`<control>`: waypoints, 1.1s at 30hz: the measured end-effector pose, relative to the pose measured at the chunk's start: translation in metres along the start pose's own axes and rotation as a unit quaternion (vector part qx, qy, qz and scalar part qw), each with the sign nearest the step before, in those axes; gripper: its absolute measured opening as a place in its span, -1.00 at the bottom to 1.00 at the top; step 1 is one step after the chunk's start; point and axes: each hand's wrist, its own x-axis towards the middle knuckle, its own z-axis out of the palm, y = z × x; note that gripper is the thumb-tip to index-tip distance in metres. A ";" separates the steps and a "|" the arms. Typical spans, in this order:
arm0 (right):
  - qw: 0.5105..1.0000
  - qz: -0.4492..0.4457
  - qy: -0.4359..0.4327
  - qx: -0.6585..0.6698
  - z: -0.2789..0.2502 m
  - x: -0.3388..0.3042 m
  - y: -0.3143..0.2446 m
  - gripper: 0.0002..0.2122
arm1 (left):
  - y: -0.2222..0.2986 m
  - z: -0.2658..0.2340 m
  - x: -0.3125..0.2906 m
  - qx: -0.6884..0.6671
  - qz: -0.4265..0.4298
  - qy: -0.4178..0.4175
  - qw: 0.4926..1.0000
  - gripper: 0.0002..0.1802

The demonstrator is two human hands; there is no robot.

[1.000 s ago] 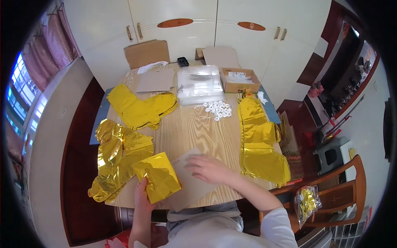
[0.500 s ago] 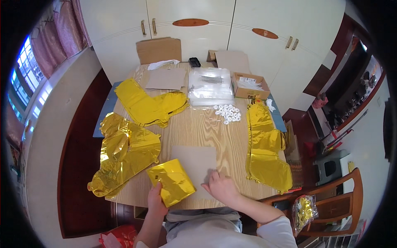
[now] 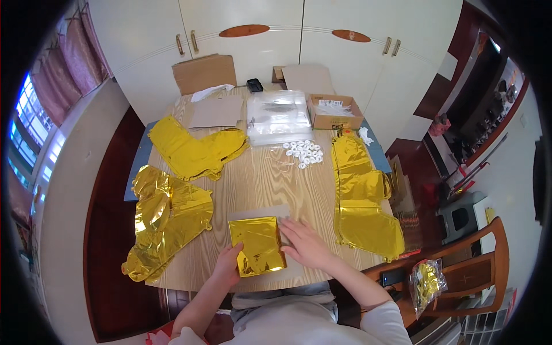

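A folded gold foil balloon (image 3: 257,246), now a neat square packet, lies over a grey cardboard sheet (image 3: 294,265) at the table's near edge. My left hand (image 3: 229,263) grips the packet's left side, thumb on top and the other fingers mostly hidden. On the other side, my right hand (image 3: 305,244) lies with fingers stretched out along the packet's right edge, over the cardboard. Flat, unfolded gold foil balloons lie around: one at near left (image 3: 167,221), a stack at far left (image 3: 192,149) and another stack at right (image 3: 362,198).
Clear plastic bags (image 3: 278,118) are stacked at the back middle, beside a cardboard box (image 3: 335,118). White rings (image 3: 303,153) lie in front of them. Another cardboard sheet (image 3: 216,111) rests at back left. A chair (image 3: 483,276) at right carries a bagged gold item (image 3: 428,282).
The foil packet has moved right and been turned square onto the cardboard. My right hand has gone from curled on the cardboard to stretched out at the packet's edge. The view has shifted slightly.
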 end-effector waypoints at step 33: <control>0.984 -0.057 -0.099 -0.136 0.019 0.028 -0.002 -0.02 | 0.011 0.003 0.004 0.818 0.396 -0.105 0.404 0.05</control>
